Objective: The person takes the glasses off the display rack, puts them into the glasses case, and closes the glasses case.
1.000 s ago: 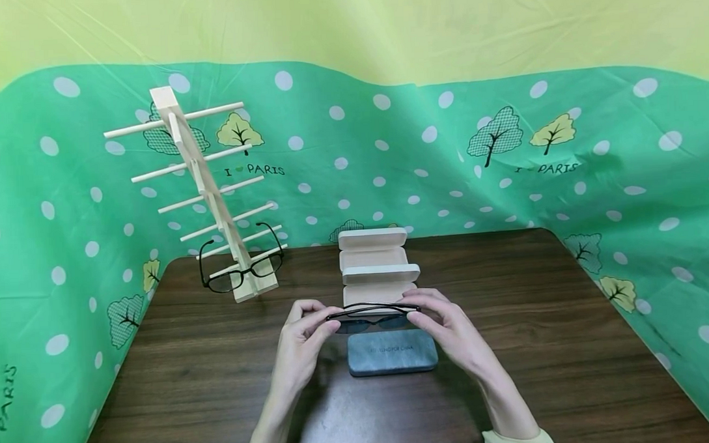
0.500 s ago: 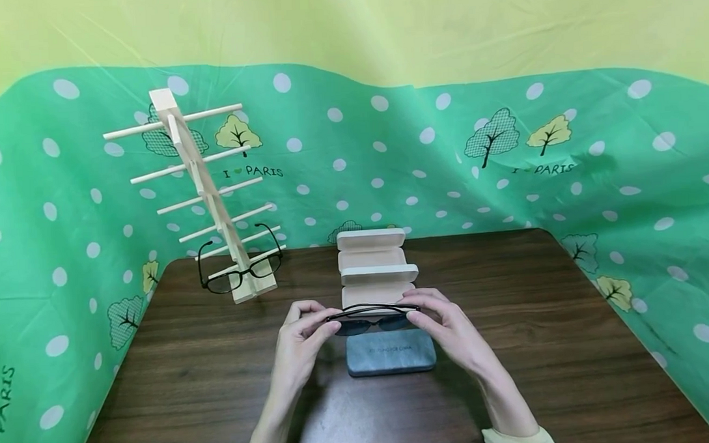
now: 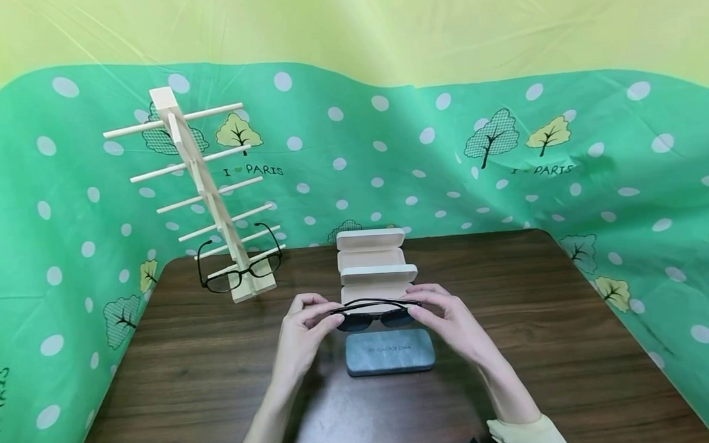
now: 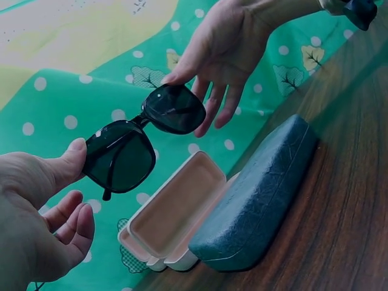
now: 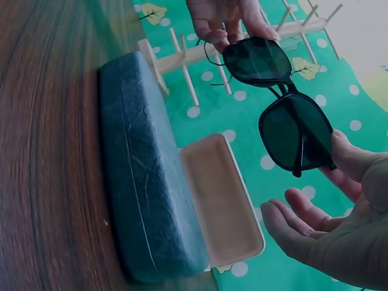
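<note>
A pair of black sunglasses (image 3: 377, 320) with dark lenses hangs above the table, its temples folded behind the lenses. My left hand (image 3: 304, 334) pinches one end of the frame between thumb and fingers. At the opposite end, my right hand (image 3: 452, 322) pinches the frame the same way. In the left wrist view the thumbs press the outer edges of the sunglasses (image 4: 145, 118). Just below and nearer to me lies a closed blue-grey glasses case (image 3: 390, 352), apart from both hands.
Behind the hands stand two open pale glasses cases (image 3: 372, 259), one behind the other. To the left, a wooden rack (image 3: 203, 181) with several pegs holds black-framed eyeglasses (image 3: 245, 277) on its lowest part. A patterned cloth (image 3: 387, 142) rises behind the dark wooden table (image 3: 540, 345).
The sunglasses have tilted and risen slightly, so their dark lenses show more fully. Both hands have moved a little with them, still pinching the ends. The blue-grey case stays put.
</note>
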The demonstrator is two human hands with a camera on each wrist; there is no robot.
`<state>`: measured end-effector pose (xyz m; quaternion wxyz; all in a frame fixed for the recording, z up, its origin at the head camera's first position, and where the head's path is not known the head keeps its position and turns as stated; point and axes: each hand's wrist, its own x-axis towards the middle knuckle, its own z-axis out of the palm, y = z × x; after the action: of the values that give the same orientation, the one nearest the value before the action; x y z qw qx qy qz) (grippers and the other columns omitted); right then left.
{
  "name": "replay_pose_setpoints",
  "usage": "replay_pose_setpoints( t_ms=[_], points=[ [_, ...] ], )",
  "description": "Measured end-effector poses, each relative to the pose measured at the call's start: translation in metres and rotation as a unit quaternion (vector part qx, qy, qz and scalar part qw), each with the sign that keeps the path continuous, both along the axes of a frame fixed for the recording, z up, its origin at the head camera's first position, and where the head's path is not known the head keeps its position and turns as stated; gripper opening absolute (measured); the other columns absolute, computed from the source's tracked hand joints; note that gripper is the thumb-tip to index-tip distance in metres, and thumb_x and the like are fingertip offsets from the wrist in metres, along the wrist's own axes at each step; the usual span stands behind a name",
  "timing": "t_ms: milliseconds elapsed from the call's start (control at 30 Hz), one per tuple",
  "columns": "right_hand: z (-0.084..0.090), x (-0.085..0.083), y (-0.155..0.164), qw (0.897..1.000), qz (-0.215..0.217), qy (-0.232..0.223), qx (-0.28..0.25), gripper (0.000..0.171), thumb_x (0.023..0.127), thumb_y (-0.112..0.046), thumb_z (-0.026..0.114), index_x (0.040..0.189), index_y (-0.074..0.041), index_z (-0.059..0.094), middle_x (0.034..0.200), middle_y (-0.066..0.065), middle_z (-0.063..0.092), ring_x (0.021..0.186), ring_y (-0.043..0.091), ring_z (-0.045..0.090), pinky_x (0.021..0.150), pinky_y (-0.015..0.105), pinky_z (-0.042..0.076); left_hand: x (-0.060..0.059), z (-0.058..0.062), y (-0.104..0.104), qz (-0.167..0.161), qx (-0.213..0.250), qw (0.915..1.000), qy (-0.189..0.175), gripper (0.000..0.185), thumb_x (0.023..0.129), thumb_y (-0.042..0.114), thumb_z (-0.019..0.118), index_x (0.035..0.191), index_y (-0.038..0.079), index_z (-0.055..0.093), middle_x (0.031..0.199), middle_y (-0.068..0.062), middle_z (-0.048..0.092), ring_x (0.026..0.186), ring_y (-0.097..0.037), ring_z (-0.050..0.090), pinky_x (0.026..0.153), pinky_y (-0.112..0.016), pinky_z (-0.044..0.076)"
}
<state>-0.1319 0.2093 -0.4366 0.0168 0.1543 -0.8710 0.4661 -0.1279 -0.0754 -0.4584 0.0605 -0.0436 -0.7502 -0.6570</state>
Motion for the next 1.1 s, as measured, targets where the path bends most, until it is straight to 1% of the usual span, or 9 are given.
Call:
replay_pose_setpoints(
  t_ms=[133,367,467,533,600,733,967,1033,1100],
  points=[
    [0.0,-0.004,0.003,1.0,0.0,-0.003,0.005,0.024,0.1,-0.02,0.068,0.122,-0.014,0.074,0.134,0.01,0.066,0.129,0.03,0.058,0.104,0.033,0.047,-0.007,0.0,0.001,-0.006,-0.011,0.9999,-0.007,0.018,0.085,0.012,0.084,0.102,0.008,0.082,0.114,-0.007,0.062,0.106,-0.011,0.059,0.087,-0.018,0.053],
    [-0.003,-0.013,0.006,1.0,-0.016,-0.016,-0.004,0.023,0.098,-0.018,0.071,0.119,-0.011,0.076,0.131,0.012,0.067,0.126,0.031,0.058,0.103,0.036,0.047,-0.022,-0.005,0.004,-0.019,-0.016,0.9995,-0.019,0.02,0.085,0.014,0.085,0.103,0.008,0.082,0.114,-0.008,0.063,0.109,-0.012,0.058,0.09,-0.019,0.052],
    [-0.005,-0.017,0.008,0.999,-0.021,-0.023,-0.01,0.024,0.097,-0.018,0.072,0.119,-0.009,0.076,0.13,0.014,0.067,0.126,0.031,0.058,0.105,0.043,0.047,-0.028,-0.008,0.004,-0.024,-0.022,0.9993,-0.019,0.022,0.085,0.016,0.085,0.105,0.007,0.082,0.115,-0.009,0.064,0.109,-0.014,0.058,0.091,-0.021,0.051],
    [-0.007,-0.02,0.009,0.999,-0.022,-0.028,-0.015,0.025,0.097,-0.018,0.072,0.119,-0.008,0.076,0.13,0.014,0.067,0.126,0.031,0.058,0.105,0.048,0.046,-0.031,-0.008,0.005,-0.026,-0.027,0.9991,-0.02,0.024,0.085,0.018,0.085,0.106,0.007,0.082,0.115,-0.01,0.064,0.11,-0.016,0.058,0.094,-0.024,0.05],
    [-0.008,-0.023,0.01,0.999,-0.023,-0.031,-0.016,0.025,0.097,-0.018,0.072,0.119,-0.008,0.076,0.13,0.015,0.067,0.126,0.031,0.058,0.106,0.05,0.046,-0.034,-0.009,0.005,-0.025,-0.035,0.9988,-0.02,0.023,0.085,0.02,0.085,0.105,0.008,0.082,0.115,-0.009,0.065,0.111,-0.018,0.058,0.096,-0.028,0.047],
    [-0.009,-0.029,0.012,0.999,-0.028,-0.036,-0.003,0.026,0.097,-0.02,0.072,0.12,-0.008,0.076,0.131,0.015,0.067,0.126,0.031,0.058,0.104,0.047,0.048,-0.04,-0.011,0.006,-0.024,-0.05,0.998,-0.03,0.025,0.084,0.021,0.086,0.105,0.008,0.082,0.116,-0.009,0.065,0.112,-0.02,0.058,0.099,-0.034,0.043],
    [-0.012,-0.039,0.014,0.997,-0.035,-0.062,-0.001,0.029,0.097,-0.022,0.073,0.119,-0.005,0.076,0.13,0.017,0.067,0.127,0.035,0.059,0.105,0.049,0.047,-0.052,-0.017,0.008,-0.019,-0.077,0.9958,-0.047,0.02,0.084,0.021,0.086,0.101,0.011,0.083,0.116,-0.009,0.065,0.111,-0.021,0.059,0.099,-0.034,0.041],
    [-0.014,-0.043,0.014,0.997,-0.04,-0.073,-0.003,0.029,0.097,-0.022,0.073,0.119,-0.004,0.076,0.13,0.018,0.068,0.127,0.035,0.059,0.105,0.047,0.047,-0.055,-0.018,0.009,-0.017,-0.086,0.9949,-0.049,0.019,0.084,0.023,0.086,0.099,0.012,0.084,0.115,-0.009,0.066,0.111,-0.023,0.059,0.098,-0.035,0.042],
    [-0.017,-0.047,0.015,0.996,-0.043,-0.081,-0.005,0.028,0.096,-0.023,0.073,0.118,-0.004,0.077,0.129,0.018,0.068,0.126,0.035,0.06,0.103,0.042,0.049,-0.058,-0.019,0.01,-0.014,-0.091,0.9942,-0.055,0.019,0.084,0.025,0.086,0.098,0.013,0.084,0.115,-0.009,0.066,0.112,-0.024,0.059,0.098,-0.036,0.043]
  ],
)
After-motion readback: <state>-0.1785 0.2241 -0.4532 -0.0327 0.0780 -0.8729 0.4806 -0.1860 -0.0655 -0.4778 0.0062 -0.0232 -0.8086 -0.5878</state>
